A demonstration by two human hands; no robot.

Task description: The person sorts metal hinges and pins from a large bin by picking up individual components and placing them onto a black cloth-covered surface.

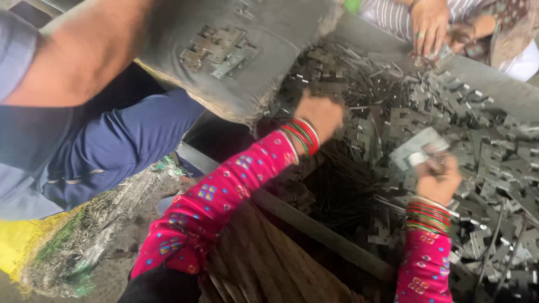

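My left hand, in a pink patterned sleeve with red and green bangles, reaches into a heap of grey metal hinge plates and thin metal pins; its fingers are blurred and curled among the parts. My right hand, with the same sleeve and bangles, is closed on a flat grey hinge plate held just above the heap.
A grey sack at top centre carries a few hinge plates. Another person in blue clothing sits at left, a bare arm above. A second person's hand works at the far top right. A yellow sack lies lower left.
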